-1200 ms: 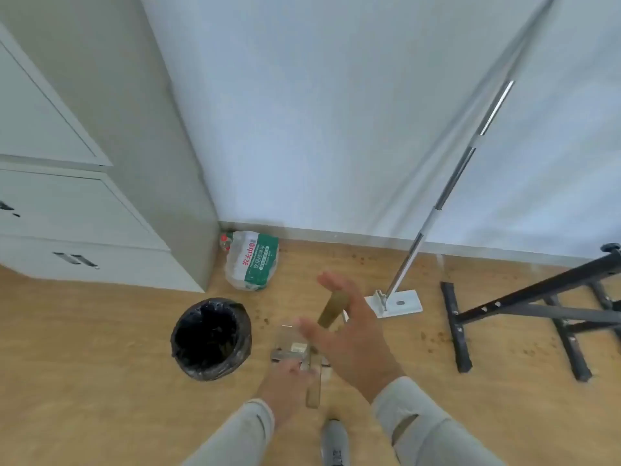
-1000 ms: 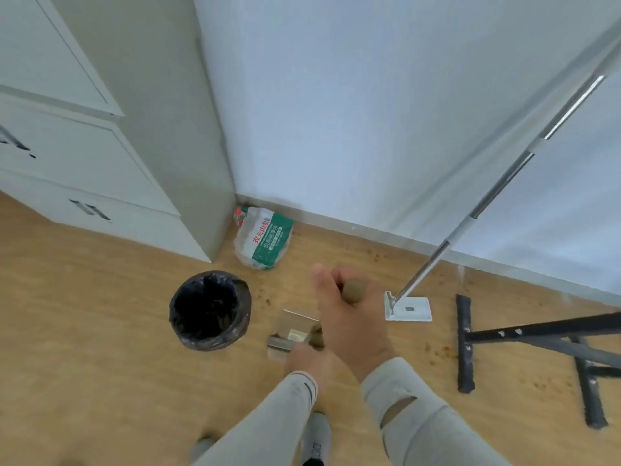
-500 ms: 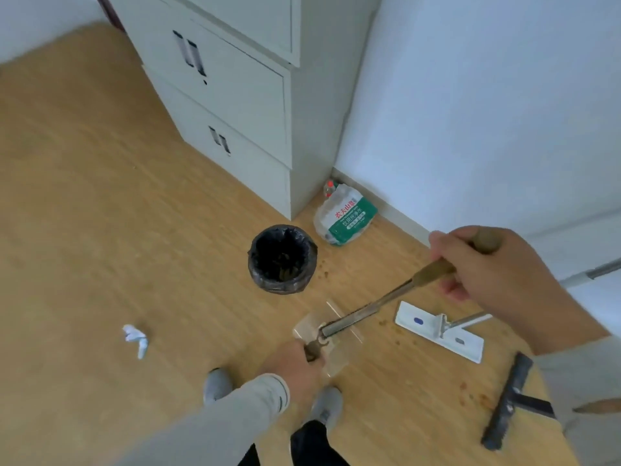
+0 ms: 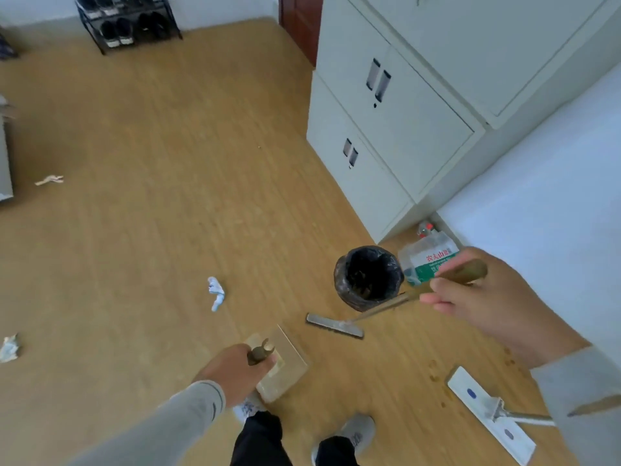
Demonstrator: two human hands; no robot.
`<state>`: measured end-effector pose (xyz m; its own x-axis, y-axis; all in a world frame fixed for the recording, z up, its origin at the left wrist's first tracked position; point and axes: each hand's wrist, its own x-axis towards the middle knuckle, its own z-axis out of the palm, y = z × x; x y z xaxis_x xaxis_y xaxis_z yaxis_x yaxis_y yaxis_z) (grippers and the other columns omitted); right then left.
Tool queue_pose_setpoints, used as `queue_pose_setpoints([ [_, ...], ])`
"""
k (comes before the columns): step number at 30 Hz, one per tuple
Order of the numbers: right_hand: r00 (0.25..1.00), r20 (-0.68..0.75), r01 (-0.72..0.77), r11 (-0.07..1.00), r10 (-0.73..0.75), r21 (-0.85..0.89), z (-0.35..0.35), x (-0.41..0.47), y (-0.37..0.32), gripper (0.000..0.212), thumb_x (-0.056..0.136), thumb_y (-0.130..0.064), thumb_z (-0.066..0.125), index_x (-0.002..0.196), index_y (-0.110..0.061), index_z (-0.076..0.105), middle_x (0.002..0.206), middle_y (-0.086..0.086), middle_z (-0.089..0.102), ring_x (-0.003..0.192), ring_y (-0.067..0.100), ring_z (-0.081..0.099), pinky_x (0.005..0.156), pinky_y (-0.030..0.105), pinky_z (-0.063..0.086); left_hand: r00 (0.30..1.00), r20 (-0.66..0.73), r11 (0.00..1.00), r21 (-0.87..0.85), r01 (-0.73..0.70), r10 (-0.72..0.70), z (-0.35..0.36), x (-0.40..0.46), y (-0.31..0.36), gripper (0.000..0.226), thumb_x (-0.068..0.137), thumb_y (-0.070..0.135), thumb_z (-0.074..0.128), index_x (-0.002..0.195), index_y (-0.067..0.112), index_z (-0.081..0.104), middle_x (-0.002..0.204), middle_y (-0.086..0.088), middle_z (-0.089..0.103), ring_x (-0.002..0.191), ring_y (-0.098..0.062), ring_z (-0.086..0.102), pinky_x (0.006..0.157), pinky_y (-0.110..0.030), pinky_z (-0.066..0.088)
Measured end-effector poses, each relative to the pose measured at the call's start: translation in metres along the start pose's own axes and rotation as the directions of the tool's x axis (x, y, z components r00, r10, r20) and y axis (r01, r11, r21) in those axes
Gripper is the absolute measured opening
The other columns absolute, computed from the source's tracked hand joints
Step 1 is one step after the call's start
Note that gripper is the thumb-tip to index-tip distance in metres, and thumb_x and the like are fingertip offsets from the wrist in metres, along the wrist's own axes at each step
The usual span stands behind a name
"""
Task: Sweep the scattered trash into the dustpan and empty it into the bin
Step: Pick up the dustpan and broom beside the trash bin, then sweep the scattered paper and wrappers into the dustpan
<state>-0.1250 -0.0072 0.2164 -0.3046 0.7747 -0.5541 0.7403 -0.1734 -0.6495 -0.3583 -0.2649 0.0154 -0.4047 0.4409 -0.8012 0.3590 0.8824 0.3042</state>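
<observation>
My left hand [image 4: 237, 371] grips the brown handle of a see-through dustpan [image 4: 285, 363] held low over the wooden floor near my feet. My right hand [image 4: 484, 297] holds the wooden handle of a broom; its grey brush head [image 4: 334, 326] rests on the floor just below the bin. The black-lined bin [image 4: 368, 277] stands open beside the cabinet. Crumpled paper scraps lie on the floor: a white-blue one [image 4: 215, 293] left of the bin, another [image 4: 9, 346] at the far left edge, a third [image 4: 49, 179] further away.
A grey metal cabinet [image 4: 396, 122] fills the upper right. A plastic water-bottle pack [image 4: 430, 260] lies behind the bin against the white wall. A white flat mop head [image 4: 487, 408] lies at lower right with brown crumbs nearby. A shoe rack [image 4: 124, 21] stands far back.
The view has swung left from the wall to the open floor. The broom has come apart from the dustpan; my right hand lifted its handle and the brush head now rests by the bin.
</observation>
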Motion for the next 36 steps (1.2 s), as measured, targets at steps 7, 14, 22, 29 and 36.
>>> queue_pose_setpoints([
  [7,0.974,0.073,0.225,0.861,-0.215,-0.457,0.145,0.041,-0.07,0.017,0.084,-0.047,0.071,0.082,-0.03,0.07,0.078,-0.008,0.073,0.079,0.015,0.069,0.068,0.032,0.053,0.993,-0.087,0.99,-0.12,0.074,-0.085,-0.078,-0.002,-0.104,0.058,0.087,0.076,0.048,0.084,0.02,0.06,0.069,0.005,0.06,0.056,-0.015,0.054,0.058,-0.027,0.044],
  [14,0.979,0.2,0.144,0.517,0.052,-0.844,0.239,0.066,-0.04,0.01,0.098,-0.024,0.057,0.098,-0.016,0.062,0.084,-0.003,0.063,0.078,0.017,0.063,0.064,0.029,0.049,0.965,-0.2,0.973,-0.191,0.13,-0.168,-0.12,-0.013,-0.175,0.059,0.085,0.08,0.045,0.082,0.023,0.059,0.069,0.005,0.064,0.057,-0.016,0.057,0.057,-0.028,0.046],
  [22,0.832,0.376,0.312,0.217,0.407,-0.925,0.316,0.075,-0.034,0.017,0.098,-0.01,0.045,0.113,-0.009,0.054,0.089,-0.001,0.051,0.093,0.017,0.059,0.078,0.026,0.05,0.925,-0.279,0.96,-0.182,0.211,-0.257,-0.149,-0.013,-0.207,0.05,0.09,0.072,0.047,0.078,0.025,0.056,0.069,0.005,0.066,0.056,-0.015,0.059,0.053,-0.028,0.046],
  [29,0.818,0.413,0.14,0.556,0.401,-0.819,0.297,0.105,-0.068,0.032,0.092,-0.007,0.035,0.108,-0.016,0.062,0.078,0.007,0.055,0.057,0.02,0.051,0.041,0.021,0.038,0.905,-0.282,0.944,-0.175,0.278,-0.319,-0.162,0.012,-0.219,0.049,0.091,0.071,0.046,0.076,0.025,0.055,0.073,0.006,0.067,0.061,-0.016,0.062,0.056,-0.028,0.048],
  [36,0.847,0.463,0.367,0.343,0.262,-0.865,0.387,0.122,-0.091,0.032,0.099,-0.007,0.043,0.128,-0.012,0.056,0.099,0.001,0.057,0.094,0.021,0.062,0.078,0.027,0.053,0.899,-0.255,0.93,-0.194,0.313,-0.356,-0.157,0.051,-0.238,0.048,0.092,0.07,0.046,0.079,0.024,0.057,0.075,0.005,0.067,0.065,-0.017,0.065,0.056,-0.03,0.049],
])
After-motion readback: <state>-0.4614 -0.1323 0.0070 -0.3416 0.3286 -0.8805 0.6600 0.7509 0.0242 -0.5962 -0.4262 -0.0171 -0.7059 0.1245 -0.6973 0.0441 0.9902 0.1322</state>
